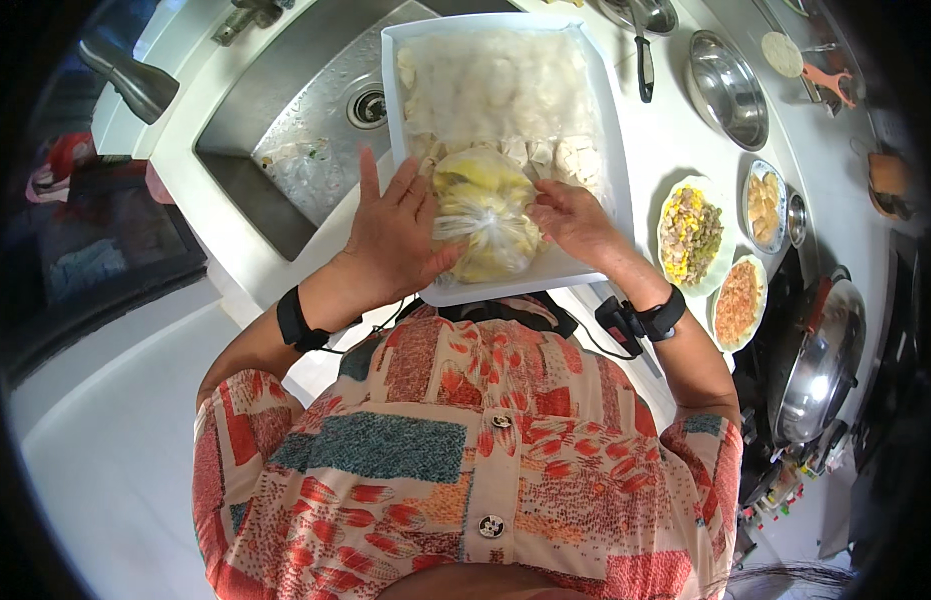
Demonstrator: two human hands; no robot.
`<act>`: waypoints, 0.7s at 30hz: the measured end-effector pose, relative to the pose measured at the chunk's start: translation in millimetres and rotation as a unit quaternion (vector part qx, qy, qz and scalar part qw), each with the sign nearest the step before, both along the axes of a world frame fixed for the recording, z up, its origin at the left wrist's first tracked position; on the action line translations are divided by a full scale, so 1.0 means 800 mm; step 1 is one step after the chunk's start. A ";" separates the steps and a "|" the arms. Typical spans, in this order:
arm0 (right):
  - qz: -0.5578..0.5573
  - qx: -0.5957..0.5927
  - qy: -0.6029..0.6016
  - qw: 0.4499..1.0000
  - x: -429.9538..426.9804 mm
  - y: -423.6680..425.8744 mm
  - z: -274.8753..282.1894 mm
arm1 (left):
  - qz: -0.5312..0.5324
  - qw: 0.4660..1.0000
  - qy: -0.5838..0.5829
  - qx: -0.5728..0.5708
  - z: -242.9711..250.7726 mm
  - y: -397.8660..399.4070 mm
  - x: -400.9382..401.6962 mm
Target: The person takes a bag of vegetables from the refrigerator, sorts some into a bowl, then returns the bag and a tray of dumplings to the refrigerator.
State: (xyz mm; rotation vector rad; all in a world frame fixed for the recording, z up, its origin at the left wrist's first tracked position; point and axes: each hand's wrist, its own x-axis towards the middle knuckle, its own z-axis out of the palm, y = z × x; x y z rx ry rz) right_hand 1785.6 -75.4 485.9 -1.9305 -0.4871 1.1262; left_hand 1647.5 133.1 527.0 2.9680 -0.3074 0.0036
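A white rectangular tray (621,172) stands on the counter before me, partly over the sink's edge. In its near part lies a knotted clear plastic bag (484,176) with yellow food inside. Behind the bag are pale, folded pieces of food (578,159), largely under a cloudy plastic sheet or bag (495,82). My left hand (396,232) has its fingers spread at the left side of the knotted bag, its thumb near the bag's surface. On the right side, my right hand (574,221) has bent fingertips at the bag's edge; whether they pinch the plastic is unclear.
Left of the tray is a steel sink (304,142). On the right stand a steel bowl (728,90), a plate of diced food with corn (690,232), a dish of pale pieces (765,199), a plate of orange-brown minced food (738,304) and a large steel pan (822,367).
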 end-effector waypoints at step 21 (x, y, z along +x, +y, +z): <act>-0.003 0.018 0.086 0.996 -0.005 0.037 0.007 | -0.003 0.983 -0.097 -0.159 -0.037 -0.012 -0.003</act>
